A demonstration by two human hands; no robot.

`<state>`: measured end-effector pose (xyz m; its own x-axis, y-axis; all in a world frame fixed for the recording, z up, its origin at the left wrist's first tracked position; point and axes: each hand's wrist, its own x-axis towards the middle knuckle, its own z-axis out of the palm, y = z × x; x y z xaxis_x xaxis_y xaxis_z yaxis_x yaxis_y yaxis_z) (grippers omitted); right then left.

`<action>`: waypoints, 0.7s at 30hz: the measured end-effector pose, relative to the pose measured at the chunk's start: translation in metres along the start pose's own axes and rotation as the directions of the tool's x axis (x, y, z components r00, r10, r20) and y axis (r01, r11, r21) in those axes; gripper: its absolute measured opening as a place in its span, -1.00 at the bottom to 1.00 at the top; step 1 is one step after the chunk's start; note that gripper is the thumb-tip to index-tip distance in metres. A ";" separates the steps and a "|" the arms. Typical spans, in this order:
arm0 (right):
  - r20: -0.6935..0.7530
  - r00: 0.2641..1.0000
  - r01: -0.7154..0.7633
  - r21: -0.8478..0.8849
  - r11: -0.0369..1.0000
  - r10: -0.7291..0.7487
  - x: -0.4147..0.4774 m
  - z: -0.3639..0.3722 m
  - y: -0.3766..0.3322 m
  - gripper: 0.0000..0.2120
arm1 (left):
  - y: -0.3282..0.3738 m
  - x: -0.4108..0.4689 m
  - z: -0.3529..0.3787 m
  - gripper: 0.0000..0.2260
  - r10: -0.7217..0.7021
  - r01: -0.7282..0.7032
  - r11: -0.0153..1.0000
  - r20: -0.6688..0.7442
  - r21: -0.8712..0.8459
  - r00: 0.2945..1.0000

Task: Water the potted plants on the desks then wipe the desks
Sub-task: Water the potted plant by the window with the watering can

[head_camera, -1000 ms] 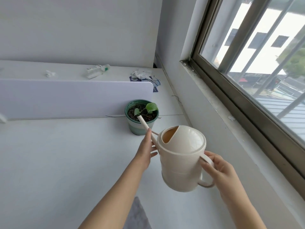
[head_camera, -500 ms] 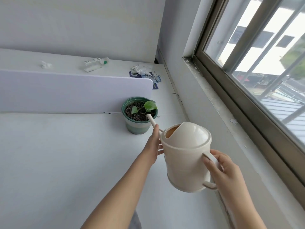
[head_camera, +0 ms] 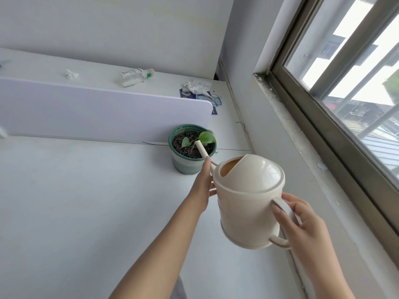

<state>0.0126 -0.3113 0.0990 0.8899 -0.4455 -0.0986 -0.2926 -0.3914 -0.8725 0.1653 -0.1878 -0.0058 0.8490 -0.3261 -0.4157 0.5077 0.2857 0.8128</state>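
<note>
Against the divider [head_camera: 103,113], at the desk's [head_camera: 75,201] far right end, stands the green pot [head_camera: 185,167] with its small plant [head_camera: 207,138]. Just nearer, the left hand [head_camera: 201,186] reaches forward, fingers [head_camera: 206,167] straight and pressed along the base of the spout [head_camera: 200,148], whose long axis runs away and leftward from both hands, tip above the soil [head_camera: 183,145]. Right of that, the watering can [head_camera: 248,203] hangs tilted forward; the right hand [head_camera: 302,225] curls round its handle [head_camera: 282,207].
</note>
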 end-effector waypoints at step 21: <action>-0.076 0.996 0.049 -0.058 0.997 -0.054 0.017 -0.004 0.012 -0.88 | -0.001 0.017 0.013 -0.54 -0.074 0.071 0.996 0.051 0.052 0.996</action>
<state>0.0227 -0.3273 0.0889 0.8752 -0.4835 -0.0150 -0.2679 -0.4587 -0.8473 0.1772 -0.2058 -0.0083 0.8005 -0.3917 -0.4536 0.5589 0.2147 0.8010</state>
